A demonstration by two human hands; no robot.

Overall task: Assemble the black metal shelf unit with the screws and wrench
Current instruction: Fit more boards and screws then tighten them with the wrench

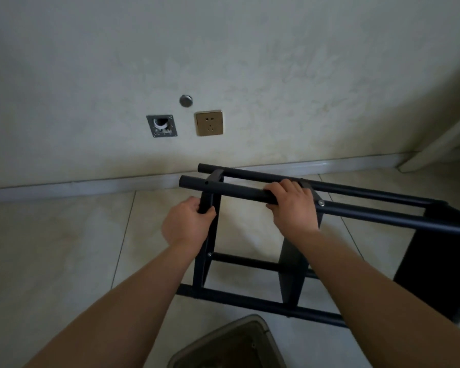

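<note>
Both bare forearms reach forward and down from the lower edge of the view. The left hand [187, 221] grips an upright end panel of the black metal shelf unit [356, 208], its fingers curled round the panel's edge just below the near top tube. The right hand [294, 205] lies palm-down over that tube, fingers wrapped round it beside a silver screw [321, 203]. The unit lies on its side on the tiled floor [51, 248], close to the wall [223, 49].
</note>
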